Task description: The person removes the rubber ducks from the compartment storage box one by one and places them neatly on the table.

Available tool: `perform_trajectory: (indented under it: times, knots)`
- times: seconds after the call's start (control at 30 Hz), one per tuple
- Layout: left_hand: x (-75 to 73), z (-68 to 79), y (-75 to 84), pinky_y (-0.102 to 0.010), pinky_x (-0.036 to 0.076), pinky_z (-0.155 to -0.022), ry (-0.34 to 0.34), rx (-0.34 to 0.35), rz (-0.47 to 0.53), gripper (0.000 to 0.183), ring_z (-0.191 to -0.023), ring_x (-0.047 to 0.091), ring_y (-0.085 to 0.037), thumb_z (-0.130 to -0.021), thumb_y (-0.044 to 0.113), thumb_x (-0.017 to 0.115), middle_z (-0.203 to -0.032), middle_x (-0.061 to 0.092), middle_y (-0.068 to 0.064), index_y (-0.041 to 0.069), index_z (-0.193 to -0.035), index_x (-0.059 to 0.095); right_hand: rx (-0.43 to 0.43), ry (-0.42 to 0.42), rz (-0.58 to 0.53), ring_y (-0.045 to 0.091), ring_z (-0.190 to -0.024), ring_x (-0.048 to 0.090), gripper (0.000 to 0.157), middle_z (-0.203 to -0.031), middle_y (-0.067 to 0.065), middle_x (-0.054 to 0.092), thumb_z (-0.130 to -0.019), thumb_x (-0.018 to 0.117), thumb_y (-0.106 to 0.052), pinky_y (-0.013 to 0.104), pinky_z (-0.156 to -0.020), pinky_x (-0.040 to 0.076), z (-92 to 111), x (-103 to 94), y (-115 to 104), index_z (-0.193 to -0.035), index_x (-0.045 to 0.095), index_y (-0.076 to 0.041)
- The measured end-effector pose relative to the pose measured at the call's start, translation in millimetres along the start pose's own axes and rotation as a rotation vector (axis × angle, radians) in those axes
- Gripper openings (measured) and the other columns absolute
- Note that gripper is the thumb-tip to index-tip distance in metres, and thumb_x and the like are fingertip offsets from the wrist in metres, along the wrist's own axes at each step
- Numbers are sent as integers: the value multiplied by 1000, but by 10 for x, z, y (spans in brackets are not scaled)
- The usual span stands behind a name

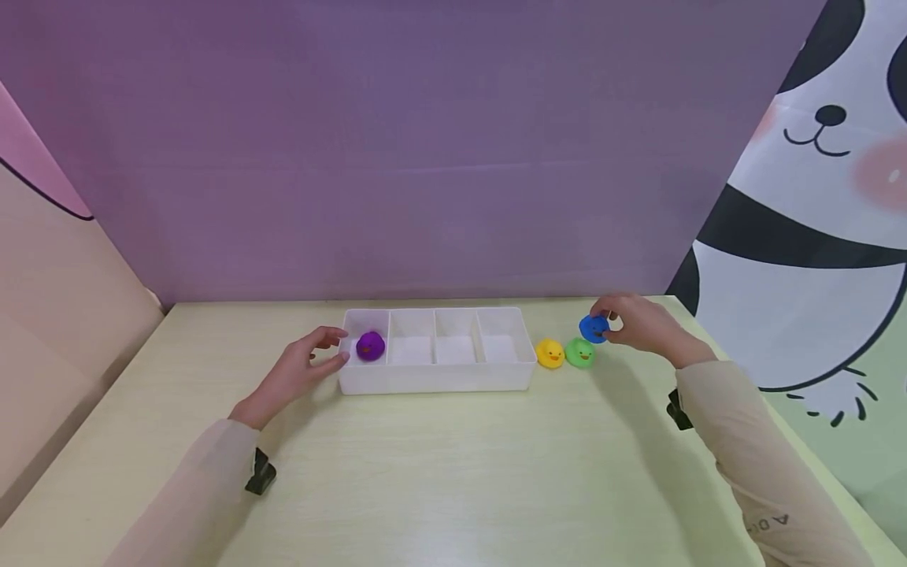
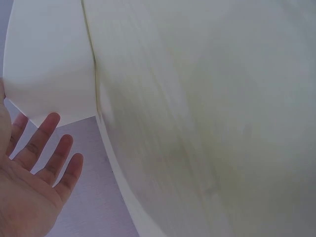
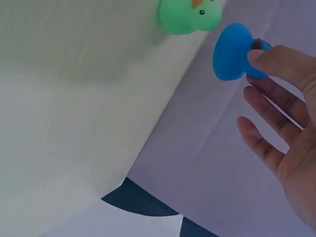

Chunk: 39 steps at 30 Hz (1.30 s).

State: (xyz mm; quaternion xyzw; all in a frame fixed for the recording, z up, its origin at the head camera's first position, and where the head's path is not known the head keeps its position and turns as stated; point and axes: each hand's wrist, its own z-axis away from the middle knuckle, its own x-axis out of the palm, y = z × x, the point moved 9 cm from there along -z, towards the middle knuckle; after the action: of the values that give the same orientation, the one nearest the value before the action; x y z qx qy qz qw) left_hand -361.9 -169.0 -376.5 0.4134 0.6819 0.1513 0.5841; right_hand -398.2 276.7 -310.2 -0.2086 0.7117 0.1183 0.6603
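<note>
In the head view, a blue rubber duck (image 1: 594,328) is pinched between thumb and fingers of my right hand (image 1: 634,324). The right wrist view shows the duck (image 3: 233,52) held by its head, its rounded base facing away from the palm. Below it on the table sit a green duck (image 1: 580,353) and a yellow duck (image 1: 550,354), side by side. My left hand (image 1: 301,364) is at the left end of a white divided box (image 1: 434,379), fingertips and thumb against its wall and the fingers fairly straight. A purple duck (image 1: 371,346) lies in the leftmost compartment.
The box stands near the back of a pale wooden table (image 1: 439,472), its right end beside the yellow duck. A purple backdrop (image 1: 425,157) rises behind the table. At the right hangs a panel with a panda drawing (image 1: 815,307).
</note>
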Motion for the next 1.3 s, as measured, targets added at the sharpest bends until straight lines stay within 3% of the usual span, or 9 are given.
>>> perform_trajectory:
  times: [0.3,0.57,1.3]
  knots:
    - [-6,11,4,-51,39,-94,-6,-6,6,40,-112,51,-32,-88,28,60,-117,58,-12,10,-123,50,71,-39,-39,28,-88,59,30,-95,11,65,-73,72,-4,46,-76,51,67,104,232,-102,63,-1]
    - [-11,0,-5,-52,39,-92,12,6,5,40,-111,51,-32,-88,27,61,-117,59,-12,9,-122,51,72,-52,-58,29,-85,59,28,-92,12,65,-73,72,-3,44,-72,50,141,196,351,-100,63,-1]
    - [-13,10,-6,-51,39,-94,-4,-8,-2,41,-111,51,-32,-88,27,61,-116,58,-12,10,-123,50,69,-100,-113,29,-88,57,30,-97,13,64,-72,71,2,45,-79,50,193,456,413,-101,63,-1]
